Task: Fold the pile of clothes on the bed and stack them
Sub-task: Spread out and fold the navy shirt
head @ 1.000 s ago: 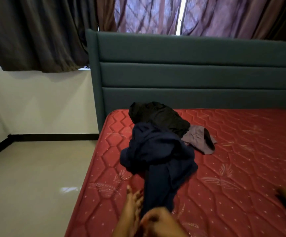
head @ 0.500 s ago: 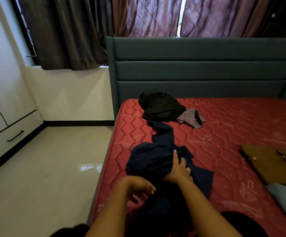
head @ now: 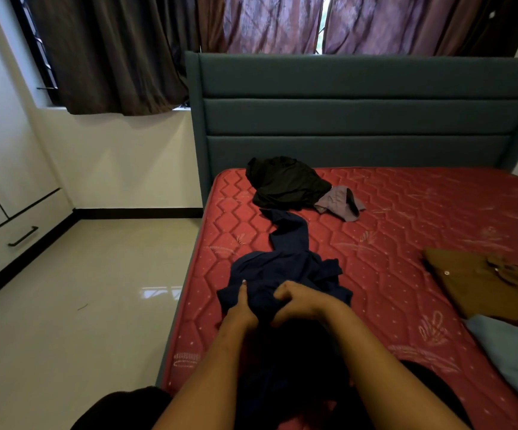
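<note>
You're working in dim light. Daylight leaks through the draped purple-brown curtains (head: 270, 23) and glares off the glossy cream floor tiles (head: 158, 293). The crumpled navy-blue garment (head: 285, 268) sinks into near-black shadow toward you. Edges bow; detail is soft.

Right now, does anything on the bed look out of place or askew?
Nothing spilled or damaged. The navy garment, gripped by the left hand and right hand, is bunched up, one long end trailing crookedly toward the black garment.

Dark brown fabric curtains (head: 111, 51) hang upper left; white wooden drawer cabinet (head: 0, 212) at left edge; glossy cream tiled floor (head: 80, 305) below
</note>
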`<state>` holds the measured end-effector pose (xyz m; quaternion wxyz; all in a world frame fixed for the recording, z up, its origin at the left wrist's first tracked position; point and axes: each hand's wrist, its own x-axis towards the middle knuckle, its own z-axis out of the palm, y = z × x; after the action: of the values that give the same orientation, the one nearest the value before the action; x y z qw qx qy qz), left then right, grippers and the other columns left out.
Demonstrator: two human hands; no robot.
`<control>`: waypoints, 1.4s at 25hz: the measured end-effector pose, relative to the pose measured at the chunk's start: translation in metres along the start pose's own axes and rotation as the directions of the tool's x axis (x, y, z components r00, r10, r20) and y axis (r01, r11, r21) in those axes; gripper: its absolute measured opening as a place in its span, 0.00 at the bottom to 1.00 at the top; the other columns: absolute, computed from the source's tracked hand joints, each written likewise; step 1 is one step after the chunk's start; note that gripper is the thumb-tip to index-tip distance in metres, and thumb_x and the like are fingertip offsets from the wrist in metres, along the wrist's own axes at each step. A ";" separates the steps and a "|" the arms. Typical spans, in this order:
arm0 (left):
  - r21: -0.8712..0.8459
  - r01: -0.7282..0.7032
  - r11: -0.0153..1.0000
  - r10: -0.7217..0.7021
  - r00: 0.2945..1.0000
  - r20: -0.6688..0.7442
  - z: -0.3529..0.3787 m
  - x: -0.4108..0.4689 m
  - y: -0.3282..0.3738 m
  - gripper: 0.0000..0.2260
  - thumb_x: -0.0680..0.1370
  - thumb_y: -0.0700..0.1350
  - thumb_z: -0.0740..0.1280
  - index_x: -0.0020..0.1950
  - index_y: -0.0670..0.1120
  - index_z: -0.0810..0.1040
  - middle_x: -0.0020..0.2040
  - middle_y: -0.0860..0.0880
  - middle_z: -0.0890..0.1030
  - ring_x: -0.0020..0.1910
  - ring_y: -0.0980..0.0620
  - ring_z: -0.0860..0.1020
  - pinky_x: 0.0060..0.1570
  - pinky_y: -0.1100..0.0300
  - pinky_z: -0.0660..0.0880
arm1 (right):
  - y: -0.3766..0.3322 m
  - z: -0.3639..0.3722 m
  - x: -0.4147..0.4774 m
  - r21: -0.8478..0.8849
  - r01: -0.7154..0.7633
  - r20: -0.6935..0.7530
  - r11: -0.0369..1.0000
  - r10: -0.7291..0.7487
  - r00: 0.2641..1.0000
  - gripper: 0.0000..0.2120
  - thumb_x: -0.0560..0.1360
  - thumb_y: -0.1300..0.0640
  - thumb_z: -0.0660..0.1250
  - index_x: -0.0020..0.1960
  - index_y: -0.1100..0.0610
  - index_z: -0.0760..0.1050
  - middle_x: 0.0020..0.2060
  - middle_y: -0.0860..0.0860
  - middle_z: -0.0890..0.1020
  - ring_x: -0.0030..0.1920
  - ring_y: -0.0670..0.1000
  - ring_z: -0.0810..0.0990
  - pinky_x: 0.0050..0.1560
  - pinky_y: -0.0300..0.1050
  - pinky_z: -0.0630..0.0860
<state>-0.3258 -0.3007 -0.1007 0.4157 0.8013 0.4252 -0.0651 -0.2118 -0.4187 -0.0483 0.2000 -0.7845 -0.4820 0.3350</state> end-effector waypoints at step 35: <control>0.436 0.168 0.884 -0.178 0.984 -0.020 0.001 0.027 0.013 0.30 0.74 0.53 0.66 0.72 0.45 0.64 0.71 0.43 0.68 0.67 0.41 0.69 0.66 0.49 0.69 | 0.113 -0.048 -0.034 -0.474 -0.543 -0.034 0.694 0.602 0.798 0.19 0.77 0.58 0.63 0.68 0.59 0.73 0.64 0.56 0.76 0.64 0.56 0.76 0.63 0.48 0.73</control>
<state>-0.2993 -0.2881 -0.1061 0.2228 0.8321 0.4652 -0.2037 -0.1170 -0.4998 -0.0756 -0.1366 -0.8970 -0.2899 0.3045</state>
